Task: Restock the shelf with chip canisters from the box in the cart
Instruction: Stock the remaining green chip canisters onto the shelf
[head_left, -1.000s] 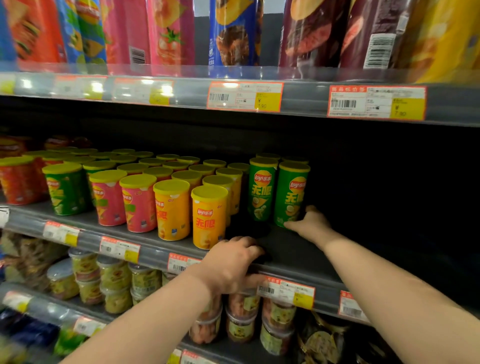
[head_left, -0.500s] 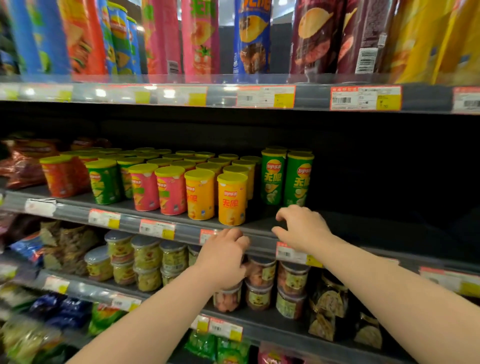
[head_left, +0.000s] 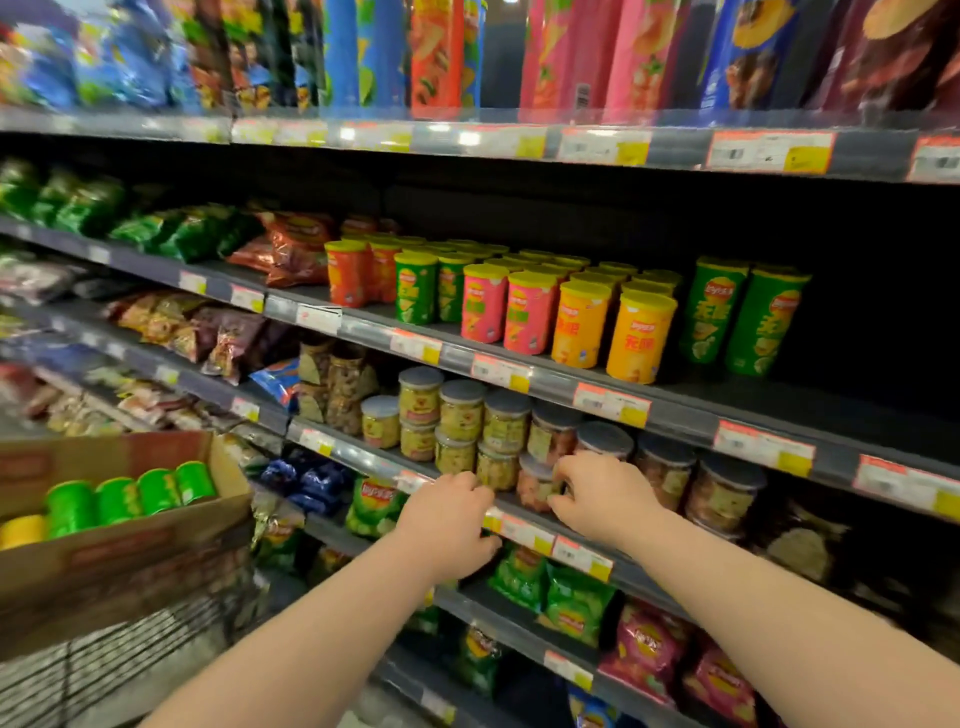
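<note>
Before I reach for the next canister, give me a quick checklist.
1. Stock in box: ok, green chip canisters lie in the brown cardboard box.
2. Left hand free: ok, loosely curled, empty.
3. Right hand free: cannot tell, fingers curled before clear grey-lidded jars.
4. Shelf space: ok, bare dark shelf right of the tall green canisters.
5. Short yellow-lidded canisters upright: ok.

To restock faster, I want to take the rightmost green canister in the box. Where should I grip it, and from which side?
Probably grip the green canister around its round body, from above: it lies on its side, close beside its neighbour, and the box wall stands at its right.
</note>
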